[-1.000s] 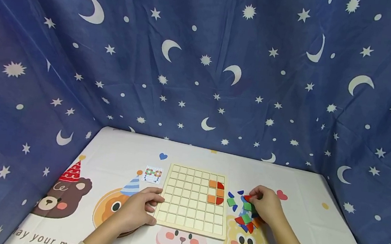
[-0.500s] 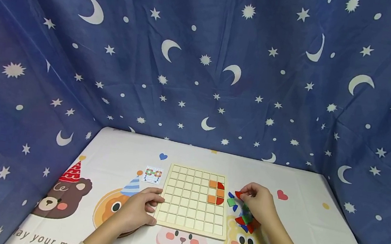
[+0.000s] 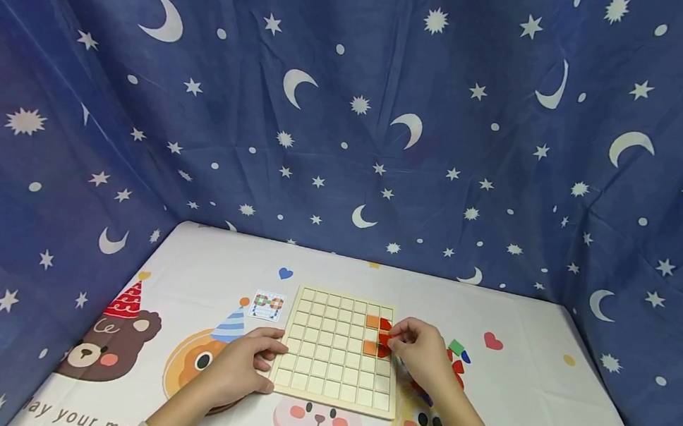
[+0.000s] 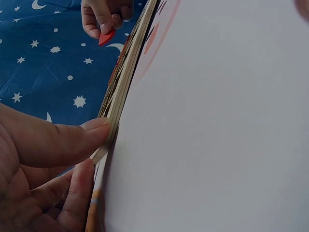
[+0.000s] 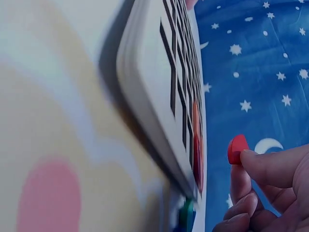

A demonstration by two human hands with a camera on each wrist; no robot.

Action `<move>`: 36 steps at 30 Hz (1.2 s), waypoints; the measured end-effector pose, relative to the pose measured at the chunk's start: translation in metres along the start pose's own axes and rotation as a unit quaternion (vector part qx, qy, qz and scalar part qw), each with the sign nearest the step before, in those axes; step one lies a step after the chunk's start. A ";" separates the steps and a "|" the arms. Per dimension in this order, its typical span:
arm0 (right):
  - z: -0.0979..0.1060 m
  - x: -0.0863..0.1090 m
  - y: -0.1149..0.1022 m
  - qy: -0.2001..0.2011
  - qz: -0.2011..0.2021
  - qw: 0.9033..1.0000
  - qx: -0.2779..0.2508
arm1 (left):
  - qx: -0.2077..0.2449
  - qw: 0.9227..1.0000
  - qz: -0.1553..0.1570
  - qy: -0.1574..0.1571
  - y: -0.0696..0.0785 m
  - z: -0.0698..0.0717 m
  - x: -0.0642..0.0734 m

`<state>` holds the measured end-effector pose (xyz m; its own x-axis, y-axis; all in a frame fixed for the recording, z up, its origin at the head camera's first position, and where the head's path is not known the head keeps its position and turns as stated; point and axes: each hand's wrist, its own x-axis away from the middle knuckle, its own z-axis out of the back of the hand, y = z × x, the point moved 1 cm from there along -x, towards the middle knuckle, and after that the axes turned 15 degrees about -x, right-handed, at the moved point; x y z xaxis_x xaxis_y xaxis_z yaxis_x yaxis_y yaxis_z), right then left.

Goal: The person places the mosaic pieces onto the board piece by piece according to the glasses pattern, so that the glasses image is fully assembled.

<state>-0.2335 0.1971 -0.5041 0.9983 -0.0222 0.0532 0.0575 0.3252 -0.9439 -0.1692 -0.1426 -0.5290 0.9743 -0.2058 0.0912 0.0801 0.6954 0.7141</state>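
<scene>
My right hand [image 3: 423,351] pinches a red rounded puzzle piece [image 5: 236,149] between thumb and fingertips, above the right side of the wooden grid board [image 3: 324,356]. In the left wrist view the red piece also shows under the right fingertips, apart from the board. Fingers and thumb of my left hand [image 3: 242,364] hold the board at its near left corner; its thumb [image 4: 91,137] lies against the wooden edge. Two orange squares [image 3: 369,348] and red pieces [image 3: 385,324] lie in the board's right columns. The right hand partly covers the cells there.
Right of the board lies a pile of loose pieces, with a green square [image 3: 456,346] and red pieces [image 3: 458,368] partly behind the right hand. A small pattern card [image 3: 267,305] rests beyond the left hand. A blue star-patterned curtain [image 3: 351,136] surrounds the table.
The right hand has lifted a red piece out of the pile and carried it left over the board's right columns. The left hand and the board have stayed put.
</scene>
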 end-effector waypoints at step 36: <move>-0.049 0.000 0.002 -0.024 0.038 0.996 0.073 | 0.008 1.000 -0.008 0.005 0.002 0.000 0.001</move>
<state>-0.2337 0.1511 -0.5224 0.9987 0.0517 0.0032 -0.0209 0.4589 -0.8882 -0.1683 -0.1420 -0.5275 0.9749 -0.2104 0.0729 0.0927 0.6808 0.7266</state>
